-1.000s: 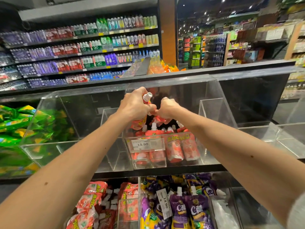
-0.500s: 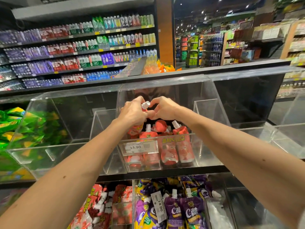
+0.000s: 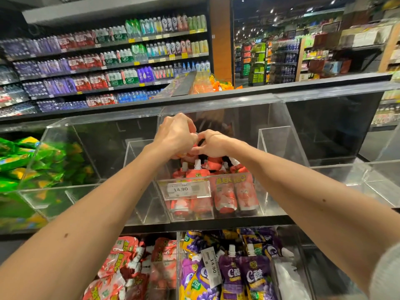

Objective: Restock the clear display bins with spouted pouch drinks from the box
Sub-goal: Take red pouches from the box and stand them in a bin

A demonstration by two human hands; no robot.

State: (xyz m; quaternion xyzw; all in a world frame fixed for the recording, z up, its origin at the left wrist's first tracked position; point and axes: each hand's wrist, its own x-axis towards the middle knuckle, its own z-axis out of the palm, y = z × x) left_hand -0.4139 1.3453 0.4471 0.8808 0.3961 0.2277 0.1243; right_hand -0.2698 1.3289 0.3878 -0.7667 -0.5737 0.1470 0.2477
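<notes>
Pink pouches (image 3: 225, 192) stand upright, spouts up, in clear bin (image 3: 279, 191) — left hand (image 3: 176, 134), right hand (image 3: 213, 144) touching, gripping a pouch, now lower.

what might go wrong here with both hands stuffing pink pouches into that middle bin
1. The left hand and right hand crowd together over the pink pouches; whichever pouch they are placing could slip and land crooked.
2. Upright pouches at the front of the clear bin could get knocked over by pushing at the back.
3. A forearm could brush the price tag.
</notes>
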